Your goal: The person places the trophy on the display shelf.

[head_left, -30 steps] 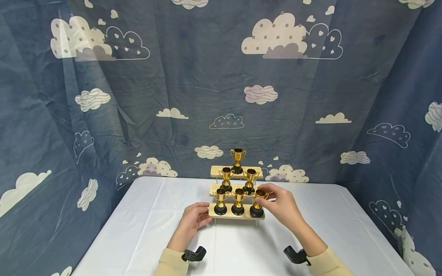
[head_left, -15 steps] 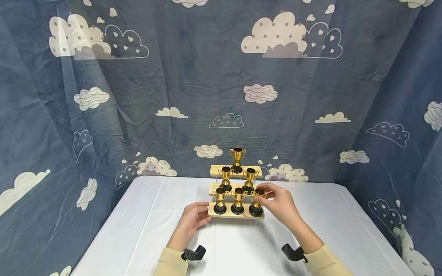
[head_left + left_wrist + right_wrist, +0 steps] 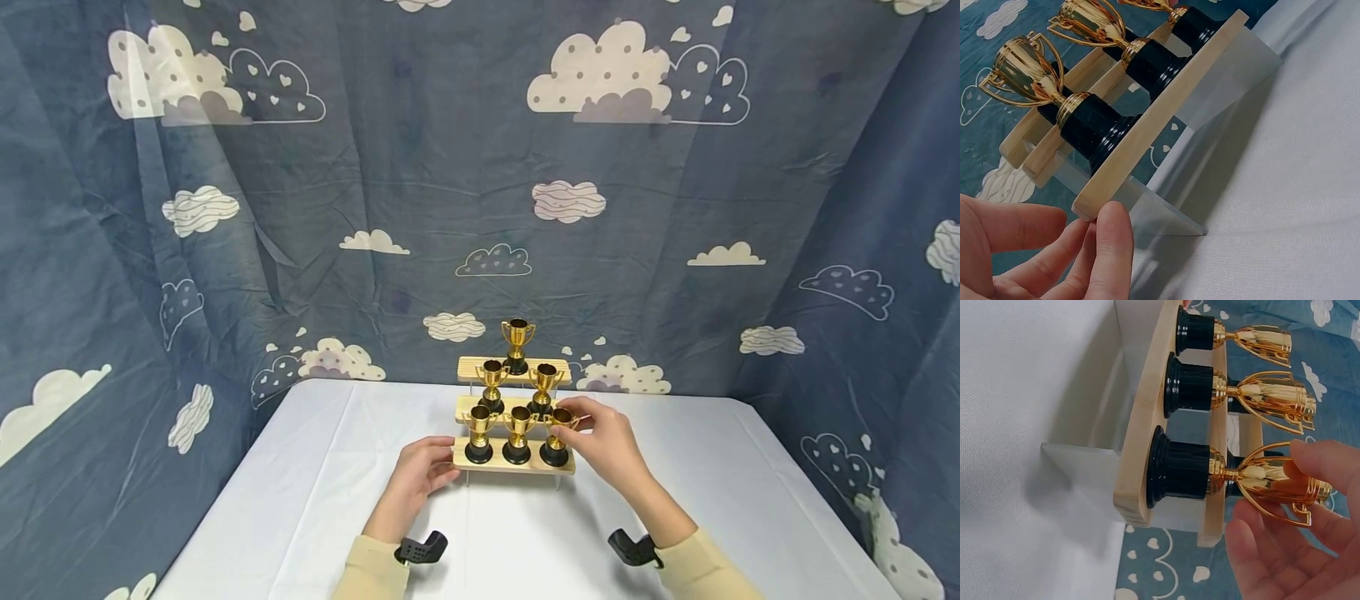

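Note:
A three-tier display stand with wooden shelves (image 3: 491, 468) bears several small gold trophy cups on black bases. My right hand (image 3: 603, 442) pinches the cup of the front-row right trophy (image 3: 1179, 469) between thumb and fingers. That trophy stands upright on the lowest shelf, beside the middle trophy (image 3: 517, 433). At the shelf's other end, my left hand (image 3: 420, 475) holds the wooden edge, with its thumb (image 3: 1113, 244) at the corner in the left wrist view. The front-row left trophy (image 3: 1094, 128) stands close to that hand.
Two trophies stand on the middle shelf and one trophy (image 3: 517, 343) on the top shelf (image 3: 472, 368). Clear side panels (image 3: 1088, 465) support the stand on a white-covered table (image 3: 337, 467). A cloud-patterned blue curtain (image 3: 420, 167) hangs behind.
My right hand has slid the front-row right trophy slightly left, nearer the middle one. The left hand stays at the shelf's left end.

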A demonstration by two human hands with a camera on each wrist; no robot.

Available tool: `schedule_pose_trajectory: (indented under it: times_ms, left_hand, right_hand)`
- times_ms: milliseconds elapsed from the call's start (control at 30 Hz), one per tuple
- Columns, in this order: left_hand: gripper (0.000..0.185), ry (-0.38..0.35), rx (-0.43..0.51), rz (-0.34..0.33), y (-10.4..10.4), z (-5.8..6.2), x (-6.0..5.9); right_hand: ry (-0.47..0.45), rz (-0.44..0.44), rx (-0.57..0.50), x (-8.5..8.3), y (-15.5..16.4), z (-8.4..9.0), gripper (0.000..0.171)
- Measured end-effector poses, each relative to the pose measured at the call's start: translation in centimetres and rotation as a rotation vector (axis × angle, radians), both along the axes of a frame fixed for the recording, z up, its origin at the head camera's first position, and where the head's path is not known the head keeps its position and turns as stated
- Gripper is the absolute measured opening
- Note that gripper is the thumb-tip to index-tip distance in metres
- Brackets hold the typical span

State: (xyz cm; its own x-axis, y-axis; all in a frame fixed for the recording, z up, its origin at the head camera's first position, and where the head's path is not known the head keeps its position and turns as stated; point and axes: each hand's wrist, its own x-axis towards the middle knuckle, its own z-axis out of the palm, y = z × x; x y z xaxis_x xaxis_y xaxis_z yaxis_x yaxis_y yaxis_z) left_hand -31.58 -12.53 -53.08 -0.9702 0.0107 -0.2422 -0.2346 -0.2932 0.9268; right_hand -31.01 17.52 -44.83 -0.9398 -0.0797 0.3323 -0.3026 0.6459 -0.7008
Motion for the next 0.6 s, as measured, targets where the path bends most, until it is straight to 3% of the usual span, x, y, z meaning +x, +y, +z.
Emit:
schedule_pose_trajectory:
  times_ms: [600]
  left_hand:
    - [0.039, 0.004, 0.005, -0.015, -0.17, -0.13, 0.29]
  right_hand:
    - [0.001, -0.036, -0.004, 0.02, -0.35, -0.52, 0.049]
